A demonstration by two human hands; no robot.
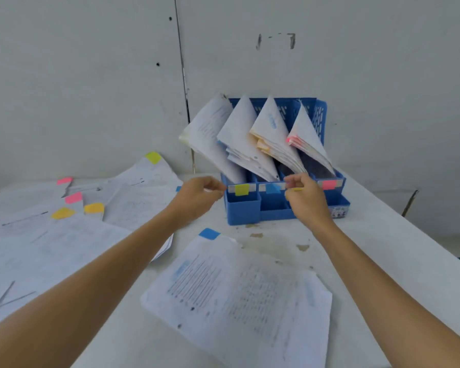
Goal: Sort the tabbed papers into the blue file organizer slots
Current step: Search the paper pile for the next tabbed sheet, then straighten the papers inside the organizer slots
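The blue file organizer [250, 208] stands against the wall with four slots, each holding papers that lean left. Its front rail carries a yellow-green label [241, 189], a blue label [272, 188] and a pink label [329, 184]. My left hand [197, 200] hovers at the organizer's left front corner, fingers curled together with nothing clearly in them. My right hand [304, 199] is at the rail below the third slot, fingertips closed by the bottom edge of the orange-tabbed papers [274, 139]; it hides that slot's label. A blue-tabbed paper [237, 293] lies on the table before me.
Loose papers [64, 235] with pink, orange and yellow-green tabs are spread over the left of the white table. Brown stains [302, 247] mark the table in front of the organizer. The table's right edge [422, 229] runs diagonally. A grey wall is directly behind.
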